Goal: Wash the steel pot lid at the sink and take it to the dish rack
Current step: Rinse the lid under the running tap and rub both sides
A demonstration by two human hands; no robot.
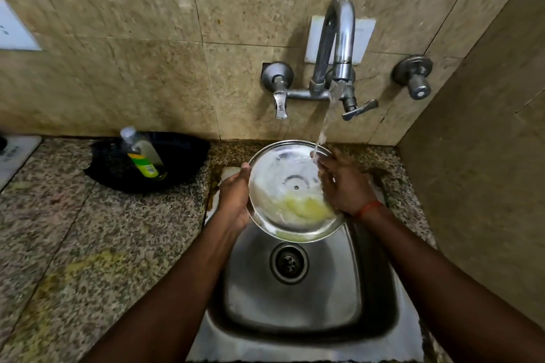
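The round steel pot lid (290, 186) is held tilted over the steel sink (298, 300), its underside facing me, with yellowish suds pooled in its lower part. My left hand (236, 200) grips the lid's left rim. My right hand (343, 186) lies against the lid's right side with fingers spread on its surface. Water runs from the wall tap (339, 47) onto the lid's upper right edge, by my right fingertips. The dish rack is not in view.
A dish-soap bottle (141, 156) leans in a black pan (147, 162) on the granite counter (88, 239) at left. Tap handles (280, 103) and a separate valve (415, 79) stick out of the tiled wall. A side wall closes the right.
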